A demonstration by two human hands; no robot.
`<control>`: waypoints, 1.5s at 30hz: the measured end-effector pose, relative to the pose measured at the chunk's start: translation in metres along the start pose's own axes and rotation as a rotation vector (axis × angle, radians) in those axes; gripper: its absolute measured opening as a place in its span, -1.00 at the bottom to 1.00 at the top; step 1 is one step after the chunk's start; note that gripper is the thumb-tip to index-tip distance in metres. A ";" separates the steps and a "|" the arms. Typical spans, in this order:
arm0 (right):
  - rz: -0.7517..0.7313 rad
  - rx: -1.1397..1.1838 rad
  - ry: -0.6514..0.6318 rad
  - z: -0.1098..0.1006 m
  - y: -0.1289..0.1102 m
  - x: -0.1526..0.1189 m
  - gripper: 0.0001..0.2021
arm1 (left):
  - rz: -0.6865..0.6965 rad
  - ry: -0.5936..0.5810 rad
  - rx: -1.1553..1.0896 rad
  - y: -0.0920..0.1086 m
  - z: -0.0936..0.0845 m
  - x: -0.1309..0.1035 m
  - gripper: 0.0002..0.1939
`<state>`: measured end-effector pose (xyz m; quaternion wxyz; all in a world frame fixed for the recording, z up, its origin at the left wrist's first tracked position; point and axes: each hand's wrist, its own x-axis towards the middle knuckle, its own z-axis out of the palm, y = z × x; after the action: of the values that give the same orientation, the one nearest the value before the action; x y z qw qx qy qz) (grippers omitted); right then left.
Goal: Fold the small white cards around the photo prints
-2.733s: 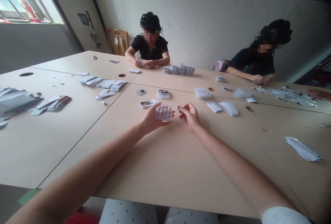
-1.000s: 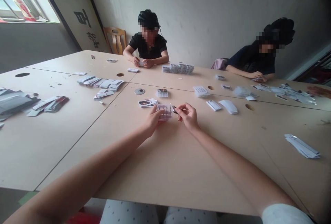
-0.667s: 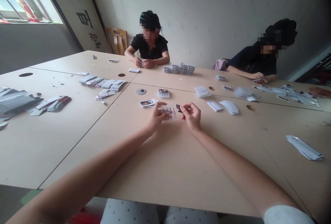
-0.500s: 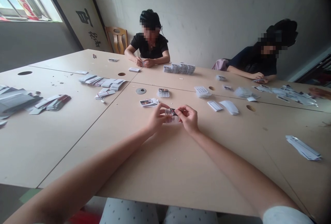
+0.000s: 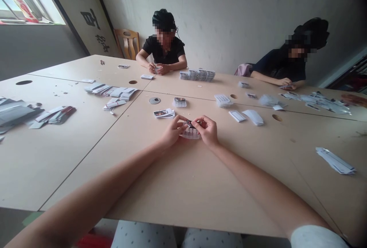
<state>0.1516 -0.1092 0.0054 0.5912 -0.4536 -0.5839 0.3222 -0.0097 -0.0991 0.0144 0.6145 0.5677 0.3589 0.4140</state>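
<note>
Left hand point(image 5: 172, 131) grips clear plastic case point(image 5: 189, 133) low over the table point(image 5: 183, 179), long axis approx left-right, while right hand point(image 5: 208, 129) pinches small dark piece point(image 5: 189, 123) at case's top edge; piece orientation unclear, too small.

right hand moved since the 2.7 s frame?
Yes. The right hand has shifted left and met the left hand over the small clear plastic tray; its gap to the white rectangular card on the table has widened.
</note>
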 end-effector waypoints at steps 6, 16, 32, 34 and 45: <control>-0.047 -0.096 -0.003 0.000 -0.001 -0.001 -0.78 | -0.077 0.009 -0.056 0.006 0.002 -0.004 -0.61; -0.127 -0.186 0.021 0.002 -0.006 -0.004 -0.83 | -0.101 -0.054 -0.160 0.004 -0.004 -0.001 -0.69; -0.155 -0.211 0.038 0.002 -0.008 -0.004 -0.85 | -0.099 -0.098 -0.189 0.004 -0.006 0.001 -0.72; -0.151 -0.218 0.038 0.002 -0.008 -0.004 -0.85 | -0.098 -0.095 -0.194 0.004 -0.006 0.001 -0.72; -0.149 -0.211 0.037 0.002 -0.008 -0.004 -0.85 | -0.099 -0.088 -0.193 0.004 -0.006 0.001 -0.69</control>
<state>0.1483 -0.1155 0.0104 0.5733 -0.4744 -0.6356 0.2058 -0.0156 -0.0957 0.0177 0.7010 0.5053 0.3177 0.3904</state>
